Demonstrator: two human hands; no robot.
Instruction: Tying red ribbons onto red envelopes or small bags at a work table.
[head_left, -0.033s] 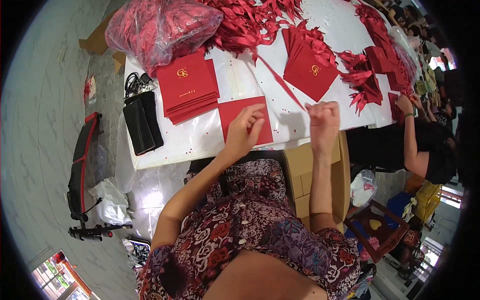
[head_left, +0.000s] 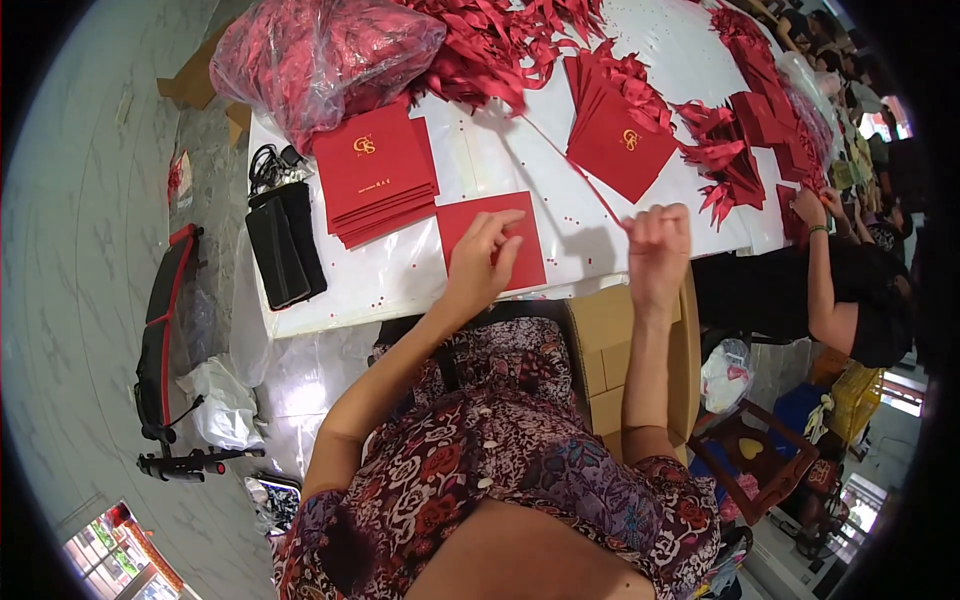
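My right hand [head_left: 658, 255] is raised over the table's front edge, its fingers pinched on the end of a thin red ribbon [head_left: 606, 205]. That ribbon stretches back to a loose heap of red ribbons [head_left: 490, 50]. Over a single red card [head_left: 525, 262], my left hand [head_left: 480, 262] hovers or rests, fingers loosely bent and apart, holding nothing; whether it touches the card I cannot tell. Left of it lies a stack of red cards [head_left: 375, 165] with gold print. Another fanned stack of red cards [head_left: 625, 150], with ribbons attached, lies to the right.
A clear plastic bag [head_left: 325, 60] full of red material stands at the back left. A black phone [head_left: 278, 250] and a cable [head_left: 272, 168] lie at the left edge. An open cardboard box [head_left: 610, 370] sits below the table edge. A co-worker [head_left: 800, 290] works at the right.
My right hand has moved slightly right, drawing the ribbon along, which now looks thinner and tauter. My left hand has barely shifted.
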